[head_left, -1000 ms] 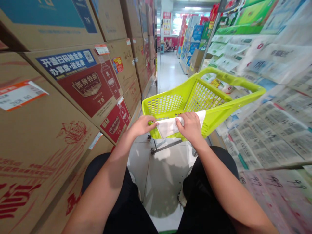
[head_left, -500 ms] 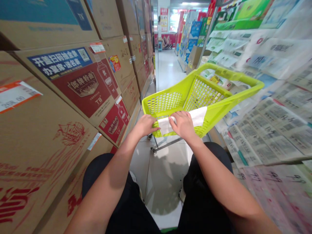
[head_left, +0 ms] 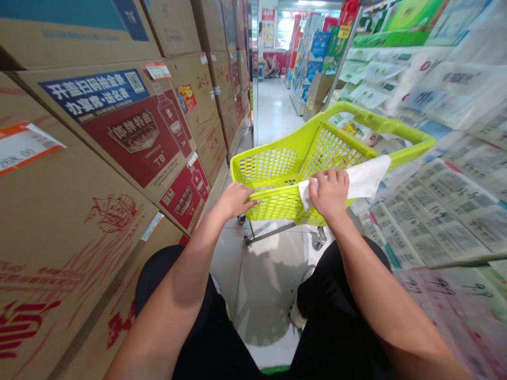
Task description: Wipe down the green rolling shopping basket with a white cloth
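Note:
A lime-green plastic shopping cart (head_left: 273,205) on a grey wheeled frame stands in front of my knees. My left hand (head_left: 236,200) grips the cart's rim at its near left corner, fingers hooked over the edge. Farther right along the same rim, my right hand (head_left: 330,194) is closed over a white cloth (head_left: 368,178) and presses it against the rim. The cloth's loose end spreads to the right, towards the handle end. Its part beneath my palm is hidden.
Stacked cardboard cartons (head_left: 134,142) with price tags wall the left side. On the right, packs of tissue paper (head_left: 443,195) fill a display beside the cart. A tiled aisle (head_left: 273,113) runs ahead to more shelves, with an open carton (head_left: 317,92) at its right side.
My right hand has slid right along the rim with the white cloth, away from my left hand. My left hand keeps its place at the corner.

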A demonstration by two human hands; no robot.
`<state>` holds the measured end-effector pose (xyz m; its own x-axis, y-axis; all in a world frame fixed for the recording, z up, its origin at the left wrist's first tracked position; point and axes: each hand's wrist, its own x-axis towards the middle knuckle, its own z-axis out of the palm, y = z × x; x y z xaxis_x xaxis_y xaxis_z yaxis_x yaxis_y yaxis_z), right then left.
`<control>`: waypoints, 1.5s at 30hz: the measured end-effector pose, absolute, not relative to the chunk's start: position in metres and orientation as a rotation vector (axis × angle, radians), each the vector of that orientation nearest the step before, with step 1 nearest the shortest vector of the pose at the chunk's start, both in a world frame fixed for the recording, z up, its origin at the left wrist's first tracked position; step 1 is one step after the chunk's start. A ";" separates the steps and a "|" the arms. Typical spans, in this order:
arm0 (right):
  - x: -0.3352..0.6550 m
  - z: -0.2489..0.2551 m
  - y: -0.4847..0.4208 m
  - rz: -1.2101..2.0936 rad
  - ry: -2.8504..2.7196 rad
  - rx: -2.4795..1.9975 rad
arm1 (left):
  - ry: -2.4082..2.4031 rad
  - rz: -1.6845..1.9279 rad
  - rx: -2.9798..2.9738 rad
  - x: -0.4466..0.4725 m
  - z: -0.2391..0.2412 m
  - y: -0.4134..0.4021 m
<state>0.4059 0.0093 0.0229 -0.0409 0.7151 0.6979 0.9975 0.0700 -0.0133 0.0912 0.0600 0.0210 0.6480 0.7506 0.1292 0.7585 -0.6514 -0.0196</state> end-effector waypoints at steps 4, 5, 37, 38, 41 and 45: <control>0.335 0.012 -0.005 -0.566 -2.049 -1.542 | -1.277 -0.249 -2.807 0.099 0.021 0.051; 0.318 0.009 -0.007 -0.527 -2.103 -1.505 | -1.274 -0.287 -2.812 0.099 0.020 0.050; 0.306 0.011 0.009 -0.437 -2.237 -1.305 | -1.256 -0.318 -2.845 0.095 0.013 0.051; 0.302 0.010 0.009 -0.442 -2.239 -1.300 | -1.249 -0.313 -2.862 0.095 0.014 0.051; 0.310 0.009 0.012 -0.500 -2.223 -1.319 | -1.264 -0.304 -2.882 0.092 0.011 0.059; 0.362 0.015 0.021 -0.649 -2.093 -1.437 | -1.318 -0.416 -2.843 0.074 0.000 0.076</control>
<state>0.3619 0.0208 0.0148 -0.3055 0.6949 0.6510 0.9412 0.3238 0.0961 0.0743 0.0763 -0.0001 0.6178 0.7524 0.2284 0.7472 -0.6522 0.1276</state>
